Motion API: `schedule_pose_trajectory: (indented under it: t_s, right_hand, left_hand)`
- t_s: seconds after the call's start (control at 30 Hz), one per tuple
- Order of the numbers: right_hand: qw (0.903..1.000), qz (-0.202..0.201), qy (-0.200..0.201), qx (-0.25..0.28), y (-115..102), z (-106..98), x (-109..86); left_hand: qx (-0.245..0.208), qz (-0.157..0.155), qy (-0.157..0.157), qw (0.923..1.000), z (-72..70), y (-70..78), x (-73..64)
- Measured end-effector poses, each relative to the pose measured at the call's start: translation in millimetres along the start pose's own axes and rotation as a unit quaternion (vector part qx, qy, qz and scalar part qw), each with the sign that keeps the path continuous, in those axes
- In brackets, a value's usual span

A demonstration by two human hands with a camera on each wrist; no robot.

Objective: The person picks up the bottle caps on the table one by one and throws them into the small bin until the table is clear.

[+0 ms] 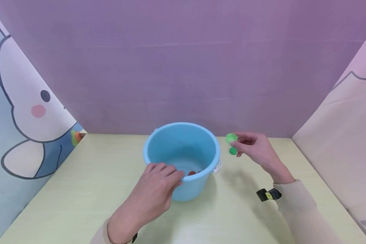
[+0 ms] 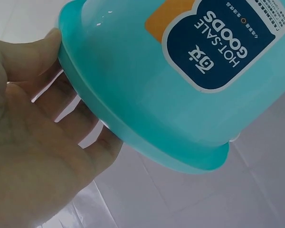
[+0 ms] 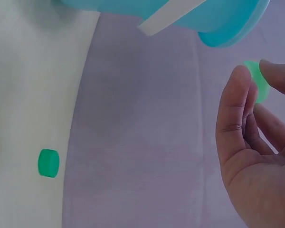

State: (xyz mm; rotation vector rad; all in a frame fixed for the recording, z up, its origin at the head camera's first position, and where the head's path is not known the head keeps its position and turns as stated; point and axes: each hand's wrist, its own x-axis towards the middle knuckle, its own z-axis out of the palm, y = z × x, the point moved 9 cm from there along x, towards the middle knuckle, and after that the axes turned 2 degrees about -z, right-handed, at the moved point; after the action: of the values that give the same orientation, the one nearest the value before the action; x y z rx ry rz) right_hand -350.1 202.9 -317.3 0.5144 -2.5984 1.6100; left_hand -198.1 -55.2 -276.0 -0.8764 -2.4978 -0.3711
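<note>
A light blue bucket [image 1: 183, 189] stands on the table, its label showing in the left wrist view. My left hand [image 1: 154, 189] grips the near rim, with the fingers over the edge and the thumb [image 2: 42, 52] on the outer wall. To the right of the bucket, my right hand [image 1: 256, 149] pinches a light green bottle cap [image 1: 231, 138] between thumb and fingertips, at about rim height. A darker green bottle cap [image 3: 48, 163] lies on the table below that hand. Inside the bucket, a small red thing [image 1: 191, 173] shows past the near rim, partly hidden by it.
The pale table [image 1: 88, 189] meets a purple backdrop [image 1: 183, 67] right behind the bucket. Printed cloth panels with cartoon figures [image 1: 33, 101] close off both sides. A white handle [image 3: 171, 16] hangs on the bucket's right side.
</note>
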Motion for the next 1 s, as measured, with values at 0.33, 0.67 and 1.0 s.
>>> schedule_pose_trajectory:
  t_s: [0.33,0.67,1.0]
  right_hand:
    - [0.9998,-0.021,-0.004,-0.003,-22,3,-1.6]
    - [0.9983,-0.057,-0.009,0.006,-42,10,-1.9]
    - [0.9963,-0.077,-0.019,0.034,-57,21,0.2]
  left_hand:
    - [-0.001,-0.001,0.002,1.0,-1.2,-0.3,0.1]
    - [-0.001,-0.003,0.002,1.0,-0.9,0.2,-0.1]
    - [0.002,-0.006,-0.003,1.0,-0.7,-0.7,-0.8]
